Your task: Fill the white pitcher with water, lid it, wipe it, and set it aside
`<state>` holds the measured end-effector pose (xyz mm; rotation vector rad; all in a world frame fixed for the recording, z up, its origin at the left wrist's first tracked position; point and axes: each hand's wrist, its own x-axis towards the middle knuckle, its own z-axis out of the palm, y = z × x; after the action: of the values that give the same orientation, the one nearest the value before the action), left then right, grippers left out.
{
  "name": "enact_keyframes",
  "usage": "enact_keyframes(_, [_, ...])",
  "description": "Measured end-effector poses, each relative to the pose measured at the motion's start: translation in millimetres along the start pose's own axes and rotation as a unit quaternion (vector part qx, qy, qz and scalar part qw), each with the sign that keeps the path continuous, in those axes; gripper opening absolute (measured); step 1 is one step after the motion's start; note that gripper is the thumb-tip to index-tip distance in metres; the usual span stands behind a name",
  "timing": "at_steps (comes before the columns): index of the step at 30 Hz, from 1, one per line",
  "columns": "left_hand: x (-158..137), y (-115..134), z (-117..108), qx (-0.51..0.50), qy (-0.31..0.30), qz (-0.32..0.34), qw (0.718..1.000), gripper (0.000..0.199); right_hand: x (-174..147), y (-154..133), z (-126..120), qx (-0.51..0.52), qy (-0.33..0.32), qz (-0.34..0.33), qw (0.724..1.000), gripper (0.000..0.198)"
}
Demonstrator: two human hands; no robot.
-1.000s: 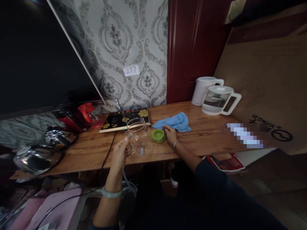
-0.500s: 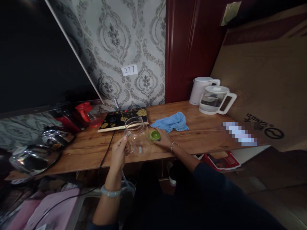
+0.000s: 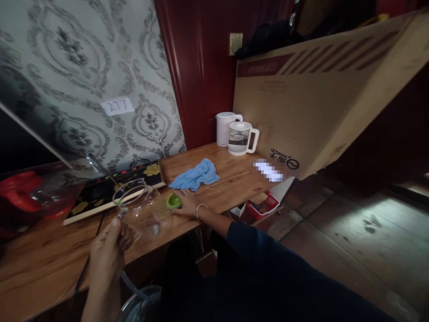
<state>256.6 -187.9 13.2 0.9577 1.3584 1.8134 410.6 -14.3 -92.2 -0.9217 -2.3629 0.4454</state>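
A clear glass pot (image 3: 147, 210) with an open round mouth is gripped by its handle in my left hand (image 3: 112, 241). It looks upright over the wooden tabletop; whether its base touches the wood I cannot tell. Close to its right side, my right hand (image 3: 187, 203) has its fingers round a small green lid (image 3: 174, 202), its hollow side facing up. Just behind my right hand lies a crumpled blue cloth (image 3: 196, 174).
A black induction cooker (image 3: 110, 183) with gold flowers stands behind the pot. A white kettle (image 3: 225, 127) and a glass kettle (image 3: 238, 139) with a white handle stand at the back right, beside a large cardboard box (image 3: 284, 103). A red-lidded jug (image 3: 20, 190) is at the left.
My view has swung to the right, so everything sits further left in the picture. Both hands keep the same holds on the glass pot and the green lid.
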Motion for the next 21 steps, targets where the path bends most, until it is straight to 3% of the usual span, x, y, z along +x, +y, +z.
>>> enact_keyframes(21, [-3,8,6,0.038,0.017,-0.012,0.999,0.052,-1,2,0,0.012,0.000,0.000,1.000,0.084])
